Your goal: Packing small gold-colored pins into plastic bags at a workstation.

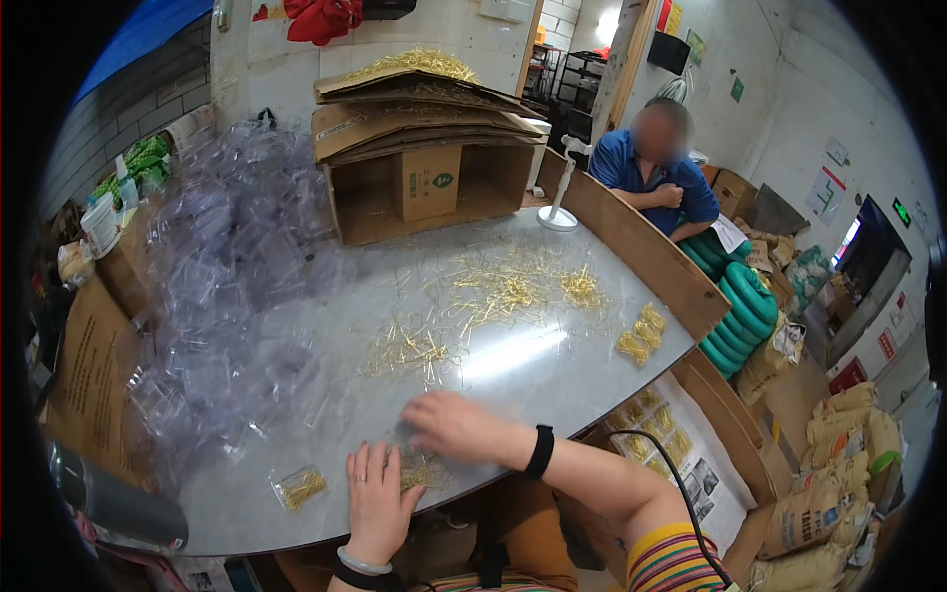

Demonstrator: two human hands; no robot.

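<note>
My left hand lies on the grey tabletop near its front edge, fingers stretched out. Its thumb side borders a small heap of thin gold wire pieces. Just above that heap is my right hand, its fingers pointing left; they are blurred, and whatever may be under them is hidden. Left of my left hand sits a small clear plastic box with gold wire pieces inside. A loose scatter of the same gold pieces lies beyond my hands, with a denser pile farther back.
Many clear plastic boxes are heaped on the left. Filled boxes stand at the right edge, with more in a lower carton. A cardboard shelf, a white stand and a grey cylinder border the table. A person sits beyond.
</note>
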